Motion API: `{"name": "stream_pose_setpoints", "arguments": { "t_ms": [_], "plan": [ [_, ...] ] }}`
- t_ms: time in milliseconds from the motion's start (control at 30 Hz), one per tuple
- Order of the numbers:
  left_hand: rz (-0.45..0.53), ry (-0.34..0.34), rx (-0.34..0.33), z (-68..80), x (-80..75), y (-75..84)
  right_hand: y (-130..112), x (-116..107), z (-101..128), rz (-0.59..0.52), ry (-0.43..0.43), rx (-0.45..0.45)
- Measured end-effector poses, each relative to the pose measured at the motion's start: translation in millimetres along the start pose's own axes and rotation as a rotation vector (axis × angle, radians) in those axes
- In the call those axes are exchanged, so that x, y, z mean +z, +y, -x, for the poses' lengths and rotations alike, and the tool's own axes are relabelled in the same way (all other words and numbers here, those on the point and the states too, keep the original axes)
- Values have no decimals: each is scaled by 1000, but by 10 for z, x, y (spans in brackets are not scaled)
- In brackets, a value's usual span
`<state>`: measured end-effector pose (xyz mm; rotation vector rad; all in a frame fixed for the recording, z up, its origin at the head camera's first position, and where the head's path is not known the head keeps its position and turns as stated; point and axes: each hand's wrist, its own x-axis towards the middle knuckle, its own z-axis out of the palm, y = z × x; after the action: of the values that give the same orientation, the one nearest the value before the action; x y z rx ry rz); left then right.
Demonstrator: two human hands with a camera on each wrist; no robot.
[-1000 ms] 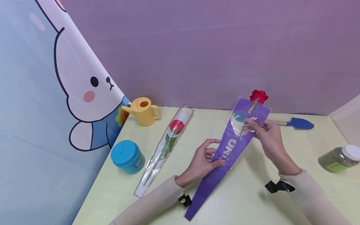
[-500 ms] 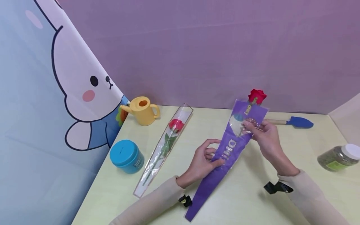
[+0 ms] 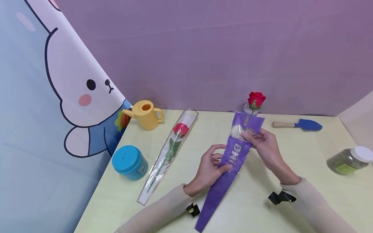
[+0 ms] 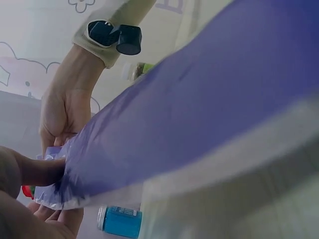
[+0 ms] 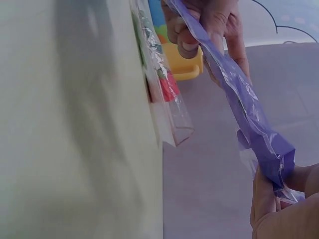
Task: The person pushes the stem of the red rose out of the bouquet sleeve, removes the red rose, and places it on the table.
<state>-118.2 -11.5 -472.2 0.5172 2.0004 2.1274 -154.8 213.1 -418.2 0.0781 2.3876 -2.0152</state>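
A pale green table (image 3: 291, 142) stands against a purple wall (image 3: 218, 48), with a cartoon rabbit backdrop (image 3: 58, 97) on the left. At the far left sits a yellow watering can (image 3: 145, 114), with a blue lidded tub (image 3: 129, 162) nearer and a clear-sleeved red rose (image 3: 170, 150) lying beside them. On the right, a blue trowel (image 3: 300, 124) lies far back, and a white-lidded jar (image 3: 346, 160) lies on its side nearer.

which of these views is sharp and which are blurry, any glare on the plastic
Head view: sharp and evenly lit, with soft shadows under the arms and pale glare on the clear window of the purple flower sleeve. Left wrist view: the sleeve sits very close, soft and out of focus. Right wrist view: the table is a blurred shadowy mass; small highlights on the clear rose sleeve.
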Motion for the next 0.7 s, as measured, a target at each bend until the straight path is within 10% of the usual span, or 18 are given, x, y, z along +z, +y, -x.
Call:
{"name": "stream_pose_setpoints", "arguments": {
  "t_ms": [700],
  "plan": [
    [1, -52, -58, -16, 82, -60, 66, 49, 71, -47, -23, 2]
  ]
}}
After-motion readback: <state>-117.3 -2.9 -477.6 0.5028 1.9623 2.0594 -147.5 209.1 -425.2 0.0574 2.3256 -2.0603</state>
